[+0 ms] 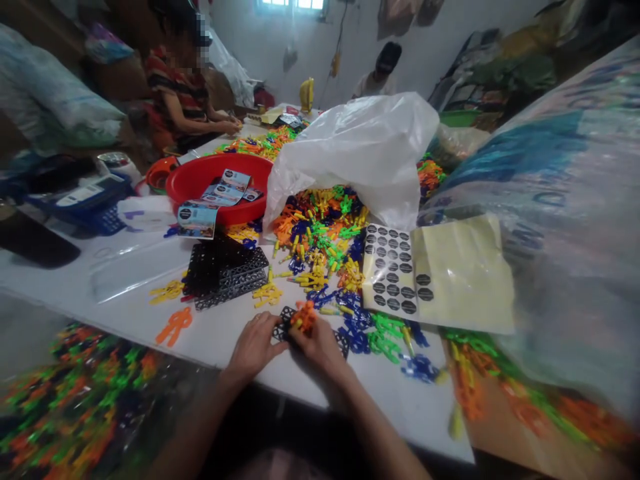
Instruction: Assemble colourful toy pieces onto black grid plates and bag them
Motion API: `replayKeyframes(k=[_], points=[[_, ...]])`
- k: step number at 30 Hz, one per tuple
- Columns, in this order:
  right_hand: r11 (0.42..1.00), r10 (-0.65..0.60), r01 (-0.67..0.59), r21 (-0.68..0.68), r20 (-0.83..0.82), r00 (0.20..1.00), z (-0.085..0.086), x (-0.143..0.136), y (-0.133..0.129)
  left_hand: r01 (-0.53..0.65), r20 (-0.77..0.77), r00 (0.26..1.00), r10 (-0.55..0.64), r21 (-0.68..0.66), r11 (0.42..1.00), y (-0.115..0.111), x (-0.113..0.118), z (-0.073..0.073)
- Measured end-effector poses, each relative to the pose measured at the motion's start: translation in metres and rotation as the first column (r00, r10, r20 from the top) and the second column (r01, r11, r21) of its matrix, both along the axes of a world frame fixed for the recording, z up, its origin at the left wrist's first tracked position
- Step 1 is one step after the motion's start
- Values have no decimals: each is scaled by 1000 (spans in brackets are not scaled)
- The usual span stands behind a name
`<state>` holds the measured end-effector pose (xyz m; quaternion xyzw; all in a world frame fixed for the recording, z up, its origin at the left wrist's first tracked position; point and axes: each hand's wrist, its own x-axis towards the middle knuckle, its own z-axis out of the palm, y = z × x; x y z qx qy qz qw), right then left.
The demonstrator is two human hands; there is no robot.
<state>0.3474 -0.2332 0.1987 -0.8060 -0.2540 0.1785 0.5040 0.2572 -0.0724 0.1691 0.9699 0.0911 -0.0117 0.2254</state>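
Note:
Near the table's front edge, my left hand (254, 347) pinches the left end of a black perforated plastic strip (283, 325). My right hand (321, 347) is closed on a small orange plastic figure (304, 315), held over the middle of that strip. Part of the strip hides under my right hand and shows again at its right side. Whether the figure touches the strip I cannot tell. Beyond my hands lies a stack of similar black perforated plates (225, 270). A loose orange figure (174, 327) and yellow figures (267, 293) rest around the stack.
A white plastic bag (350, 140) spills a heap of colourful figures (320, 233). Sticker sheets (460, 273) lie right of it. A red basin (220, 167) holds printed cards (227, 190). A blue basket (95, 207) stands left. Two people (180, 100) sit farther back.

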Motion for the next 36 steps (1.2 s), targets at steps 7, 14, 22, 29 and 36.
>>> replayKeyframes(k=[7, 14, 22, 29, 36], points=[[992, 7, -2, 125, -39, 999, -29, -29, 28, 94, -41, 994, -97, -65, 993, 14, 4, 5], [993, 109, -114, -16, 444, 889, -42, -42, 17, 111, -84, 990, -113, -32, 993, 13, -1, 13], [927, 267, -111, -357, 423, 866, -33, -38, 40, 98, -80, 992, -94, 44, 994, 20, 3, 16], [837, 439, -243, -491, 337, 833, 11, 20, 37, 120, -6, 993, -120, 27, 992, 25, 4, 14], [771, 546, -54, -634, 615, 569, 17, 62, 63, 88, -7, 996, -89, -86, 992, 36, -17, 29]])
